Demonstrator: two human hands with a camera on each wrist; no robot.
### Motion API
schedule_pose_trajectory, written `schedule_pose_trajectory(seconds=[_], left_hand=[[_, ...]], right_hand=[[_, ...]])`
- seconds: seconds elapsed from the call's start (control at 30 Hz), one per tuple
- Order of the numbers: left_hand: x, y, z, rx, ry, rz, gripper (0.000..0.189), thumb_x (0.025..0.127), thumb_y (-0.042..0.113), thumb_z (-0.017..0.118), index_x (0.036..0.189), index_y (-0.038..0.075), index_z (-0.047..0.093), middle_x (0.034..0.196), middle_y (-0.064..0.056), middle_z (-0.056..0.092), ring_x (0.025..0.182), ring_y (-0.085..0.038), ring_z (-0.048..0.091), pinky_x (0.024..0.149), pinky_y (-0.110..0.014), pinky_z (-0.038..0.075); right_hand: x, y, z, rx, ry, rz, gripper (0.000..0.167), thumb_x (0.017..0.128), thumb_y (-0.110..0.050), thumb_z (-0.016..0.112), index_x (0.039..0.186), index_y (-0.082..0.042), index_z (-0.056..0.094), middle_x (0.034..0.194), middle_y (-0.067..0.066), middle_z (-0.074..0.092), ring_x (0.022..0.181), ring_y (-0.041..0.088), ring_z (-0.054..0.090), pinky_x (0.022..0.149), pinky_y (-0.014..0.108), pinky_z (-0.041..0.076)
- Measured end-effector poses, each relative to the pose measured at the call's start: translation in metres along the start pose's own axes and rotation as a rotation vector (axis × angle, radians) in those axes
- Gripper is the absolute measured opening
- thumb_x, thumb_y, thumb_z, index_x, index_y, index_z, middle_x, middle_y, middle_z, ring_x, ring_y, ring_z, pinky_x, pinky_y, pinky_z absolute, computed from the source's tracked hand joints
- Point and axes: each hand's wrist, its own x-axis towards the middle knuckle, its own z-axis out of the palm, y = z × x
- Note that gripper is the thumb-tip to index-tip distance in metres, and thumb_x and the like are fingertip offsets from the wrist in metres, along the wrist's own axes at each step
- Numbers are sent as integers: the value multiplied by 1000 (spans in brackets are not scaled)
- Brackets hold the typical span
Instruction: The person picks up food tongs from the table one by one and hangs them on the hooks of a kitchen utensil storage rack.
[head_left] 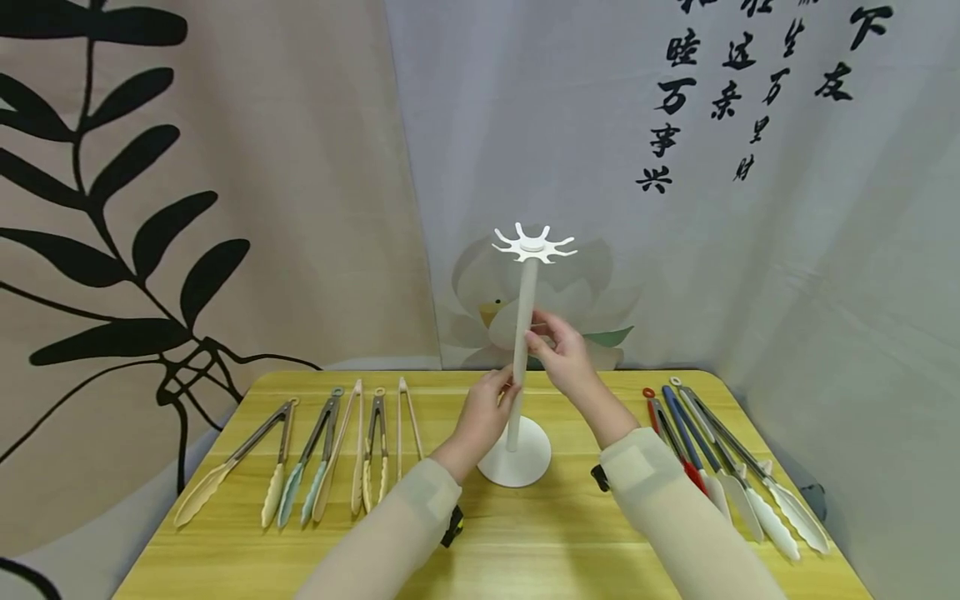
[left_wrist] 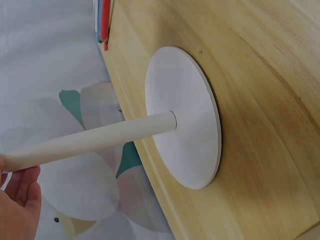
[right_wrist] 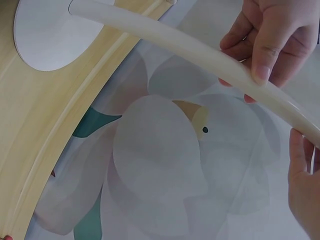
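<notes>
A white stand with a round base (head_left: 528, 467), a slim pole (head_left: 527, 300) and a spoked hook top (head_left: 533, 244) stands at the middle of the table. Its pole leans slightly. My left hand (head_left: 483, 417) pinches the pole around mid-height, thumb on one side and fingers behind, as the right wrist view shows it (right_wrist: 280, 40). Higher up, my right hand (head_left: 566, 354) holds the pole between thumb and fingers; only part of this hand (right_wrist: 305, 185) appears in the right wrist view. The base (left_wrist: 185, 150) lies flat on the wood in the left wrist view.
Several kitchen tongs with cream, blue and tan tips (head_left: 288, 492) lie in a row on the table's left. More tongs, with red, blue and white parts (head_left: 712, 467), lie at the right. Behind the table (head_left: 517, 550) hangs a printed curtain (head_left: 555, 125).
</notes>
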Motion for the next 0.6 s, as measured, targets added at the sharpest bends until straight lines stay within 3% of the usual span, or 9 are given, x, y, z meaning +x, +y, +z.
schedule_pose_trajectory(seconds=[0.13,0.37,0.6], left_hand=[[-1,-1,-2,-5,8,-6,29,93,18,59,121,14,61,95,-4,63,91,-17,63,78,-29,54],[-1,-2,-2,-6,12,-6,29,93,17,59,121,13,61,95,-4,63,91,-17,63,78,-30,54],[-2,-2,-3,-2,12,-22,27,92,17,60,119,12,62,97,-5,64,92,-18,63,78,-30,54]], right_hand=[[-1,-5,2,-14,-8,-15,37,94,1,52,129,13,47,118,31,54,108,42,55,85,46,53],[5,20,2,-16,-3,0,39,95,-7,54,132,4,49,121,24,55,110,35,56,85,39,54],[7,24,3,-15,-7,-22,39,95,-8,54,132,3,49,121,23,55,109,35,57,84,38,55]])
